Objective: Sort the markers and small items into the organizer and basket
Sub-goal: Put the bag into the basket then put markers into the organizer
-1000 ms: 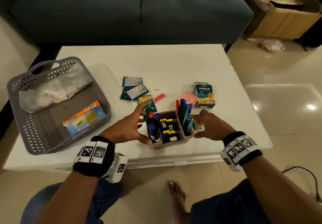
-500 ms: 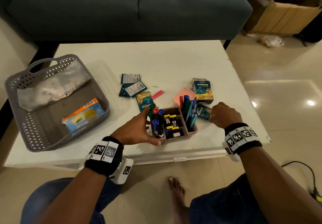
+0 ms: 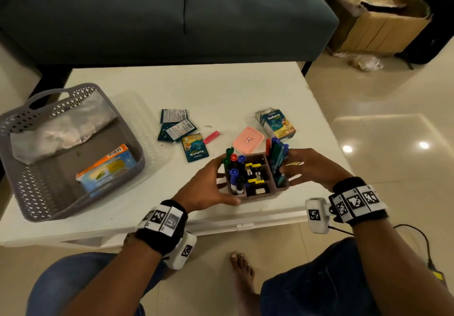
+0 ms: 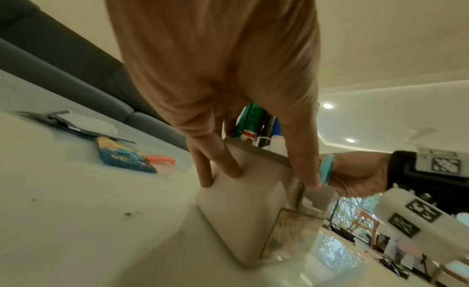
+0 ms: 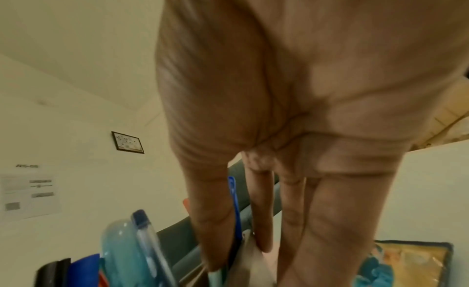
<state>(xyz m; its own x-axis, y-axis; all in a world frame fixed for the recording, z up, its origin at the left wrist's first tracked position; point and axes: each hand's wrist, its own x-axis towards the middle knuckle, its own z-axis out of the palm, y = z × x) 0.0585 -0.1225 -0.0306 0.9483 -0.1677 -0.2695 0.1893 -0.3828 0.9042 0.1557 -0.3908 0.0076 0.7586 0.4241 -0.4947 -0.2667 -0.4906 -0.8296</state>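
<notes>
At the table's (image 3: 221,89) near edge, head view: left hand (image 3: 204,185) grasps the organizer (image 3: 260,194) by its left wall, right hand (image 3: 312,168) lies flat-fingered against its right wall, markers (image 3: 233,165) upright inside; left wrist: fingers (image 4: 228,160) press that left wall; right wrist: straight fingers (image 5: 210,221) beside the organizer's markers.

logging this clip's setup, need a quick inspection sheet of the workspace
surface: white table, few dark specks.
job's things: organizer at front edge with markers, pens, yellow-black clips; grey basket left, holding box, plastic bag.
clutter: loose sachets, Koflet-H box, pink lidded box, small pink piece.
grippers: left hand grips organizer; right hand at its right wall, teal sachet against it, hold unclear.
cables: black cable on floor.
surroundings: sofa, cardboard box.
</notes>
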